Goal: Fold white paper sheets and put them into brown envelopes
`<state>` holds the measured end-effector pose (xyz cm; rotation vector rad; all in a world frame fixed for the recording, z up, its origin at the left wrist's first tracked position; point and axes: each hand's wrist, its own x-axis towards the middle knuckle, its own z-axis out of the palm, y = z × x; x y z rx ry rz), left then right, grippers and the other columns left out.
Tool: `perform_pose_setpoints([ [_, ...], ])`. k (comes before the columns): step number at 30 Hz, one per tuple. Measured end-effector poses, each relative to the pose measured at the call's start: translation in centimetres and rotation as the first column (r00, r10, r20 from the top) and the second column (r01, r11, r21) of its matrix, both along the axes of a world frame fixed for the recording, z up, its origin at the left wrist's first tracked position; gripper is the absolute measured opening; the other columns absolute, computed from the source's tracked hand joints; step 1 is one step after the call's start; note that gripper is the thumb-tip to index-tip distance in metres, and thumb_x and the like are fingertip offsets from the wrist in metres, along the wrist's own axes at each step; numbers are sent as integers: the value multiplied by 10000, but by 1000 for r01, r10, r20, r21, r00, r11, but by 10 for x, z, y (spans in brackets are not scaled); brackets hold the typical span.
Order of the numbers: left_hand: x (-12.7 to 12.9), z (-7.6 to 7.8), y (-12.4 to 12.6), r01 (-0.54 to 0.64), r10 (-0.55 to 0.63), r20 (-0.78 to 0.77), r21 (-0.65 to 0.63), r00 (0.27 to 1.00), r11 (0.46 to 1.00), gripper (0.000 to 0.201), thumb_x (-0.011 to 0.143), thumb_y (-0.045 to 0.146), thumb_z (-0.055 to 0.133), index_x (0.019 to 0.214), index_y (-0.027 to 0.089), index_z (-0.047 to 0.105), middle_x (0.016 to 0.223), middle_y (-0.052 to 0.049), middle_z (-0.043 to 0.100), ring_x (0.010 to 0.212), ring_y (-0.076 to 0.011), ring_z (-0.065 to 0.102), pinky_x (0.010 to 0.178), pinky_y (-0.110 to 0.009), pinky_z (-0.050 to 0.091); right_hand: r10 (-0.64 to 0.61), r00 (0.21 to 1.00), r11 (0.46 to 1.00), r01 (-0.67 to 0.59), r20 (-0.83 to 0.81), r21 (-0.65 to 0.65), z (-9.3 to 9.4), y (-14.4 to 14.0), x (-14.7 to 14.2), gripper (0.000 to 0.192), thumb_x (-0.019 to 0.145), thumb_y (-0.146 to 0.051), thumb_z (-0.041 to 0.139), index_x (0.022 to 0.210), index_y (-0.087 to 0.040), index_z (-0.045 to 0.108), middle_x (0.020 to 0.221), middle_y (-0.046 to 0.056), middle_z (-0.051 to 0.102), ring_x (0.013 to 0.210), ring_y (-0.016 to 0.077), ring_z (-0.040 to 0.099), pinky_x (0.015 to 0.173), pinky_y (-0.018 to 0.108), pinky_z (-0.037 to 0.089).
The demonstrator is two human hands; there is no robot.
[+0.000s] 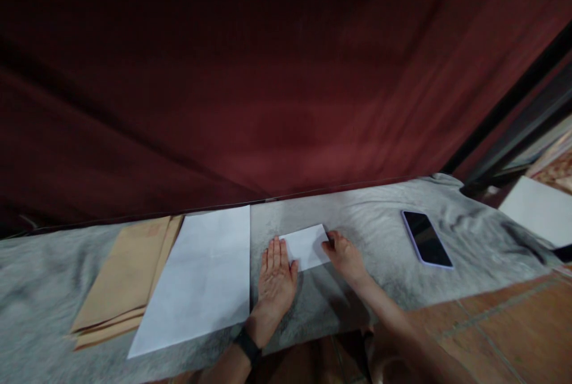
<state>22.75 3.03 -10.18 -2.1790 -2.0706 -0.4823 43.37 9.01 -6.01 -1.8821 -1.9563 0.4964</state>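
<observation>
A small folded white paper [306, 248] lies on the grey cloth between my two hands. My left hand [277, 279], with a dark band on its wrist, rests flat at the paper's left end, its fingers stretched out and touching the edge. At the right end, my right hand [343, 254] pinches the paper's edge between thumb and curled fingers. Left of my left hand lies a large white sheet of paper [205, 271], which partly covers a stack of brown envelopes or folded brown paper [123, 271].
A phone in a light purple case [426, 240] lies on the grey cloth [375, 217] to the right. A dark red fabric wall [286, 104] rises behind the cloth. Tiled floor [513, 324] shows at the lower right, and a white flat item [538, 208] at the far right.
</observation>
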Motion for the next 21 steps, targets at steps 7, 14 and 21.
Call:
perform_pose_setpoints([
  [7,5,7,1,42,-43,33,37,999,998,636,1030,335,368,1610,89,275,1636,-198,365,1539,-311,311,1237,-537,330,-62,939,970,-22,-337,-242,1,10,9,156,899,-232,577,757,-207,637,645,-7,671,602,162,667,525,223,471],
  [14,39,8,-16,272,-277,66,77,959,959,682,1050,354,375,1644,123,131,1663,-184,316,1545,-289,301,1214,-518,386,-136,869,943,-34,-476,-332,3,7,12,202,904,-227,567,704,-203,579,517,-50,561,425,111,540,412,196,383],
  [21,40,0,-22,232,-235,33,60,972,971,774,1030,477,426,1636,82,152,1666,-223,284,1550,-327,277,1218,-543,369,-25,996,994,15,-89,-109,9,1,16,164,943,-236,566,898,-179,713,774,62,726,748,200,712,662,263,500],
])
